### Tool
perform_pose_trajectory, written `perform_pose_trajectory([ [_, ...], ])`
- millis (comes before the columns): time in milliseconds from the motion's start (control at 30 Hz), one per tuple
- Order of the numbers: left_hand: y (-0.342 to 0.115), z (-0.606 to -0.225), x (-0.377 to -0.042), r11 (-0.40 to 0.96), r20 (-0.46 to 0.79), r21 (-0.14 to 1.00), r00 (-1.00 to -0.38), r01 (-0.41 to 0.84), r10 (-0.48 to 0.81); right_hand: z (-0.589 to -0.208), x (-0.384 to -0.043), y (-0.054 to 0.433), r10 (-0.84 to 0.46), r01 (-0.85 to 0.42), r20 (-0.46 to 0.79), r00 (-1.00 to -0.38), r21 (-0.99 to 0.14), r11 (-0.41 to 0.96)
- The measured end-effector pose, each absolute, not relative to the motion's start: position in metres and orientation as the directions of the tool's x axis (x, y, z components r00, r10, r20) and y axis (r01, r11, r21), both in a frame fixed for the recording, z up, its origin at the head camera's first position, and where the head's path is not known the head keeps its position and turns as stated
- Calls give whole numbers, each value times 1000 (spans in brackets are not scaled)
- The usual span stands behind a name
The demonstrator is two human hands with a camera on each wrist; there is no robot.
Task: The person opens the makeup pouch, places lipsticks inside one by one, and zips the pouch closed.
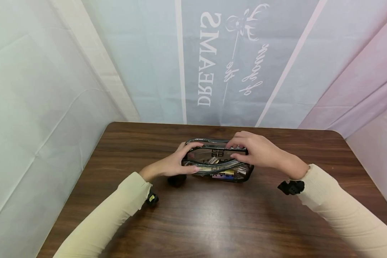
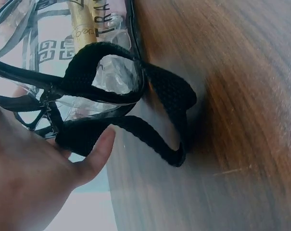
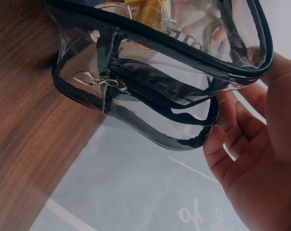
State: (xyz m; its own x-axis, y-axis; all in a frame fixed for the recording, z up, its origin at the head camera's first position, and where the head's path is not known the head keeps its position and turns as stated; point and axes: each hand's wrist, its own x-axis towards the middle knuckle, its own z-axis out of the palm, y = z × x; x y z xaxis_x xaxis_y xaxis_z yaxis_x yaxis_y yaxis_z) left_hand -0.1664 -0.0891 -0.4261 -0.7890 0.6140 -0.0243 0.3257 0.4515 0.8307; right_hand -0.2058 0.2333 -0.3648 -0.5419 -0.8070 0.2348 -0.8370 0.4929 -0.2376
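Observation:
A clear zip pouch with black trim lies on the table, its top parted. My left hand holds its left end, fingers at the far rim and thumb at the near rim. At the right end my right hand grips the rim with bent fingers. Close to the left thumb, a black strap loop sticks out from the pouch. Gold tubes and other small items show through the plastic. A metal zipper pull hangs at the right end. Parts of several fingers are hidden.
The pouch is on a dark wood-grain table, near its far edge. A printed cloth hangs behind it, and a white cloth hangs at the left. Each wrist has a black device strapped on.

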Motion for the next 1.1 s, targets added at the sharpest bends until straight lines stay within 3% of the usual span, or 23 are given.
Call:
perform_pose_trajectory([
  [700,-85,-417,-168,388,193,790,-793,475,577,-364,-208,235,-804,-820,215,-554,-307,483],
  [867,-80,-413,-167,421,202,759,-795,496,572,-363,-208,235,-800,-813,211,-561,-320,486],
  [1100,-80,-411,-170,470,115,735,-773,489,624,-364,-208,236,-798,-808,211,-564,-341,481],
])
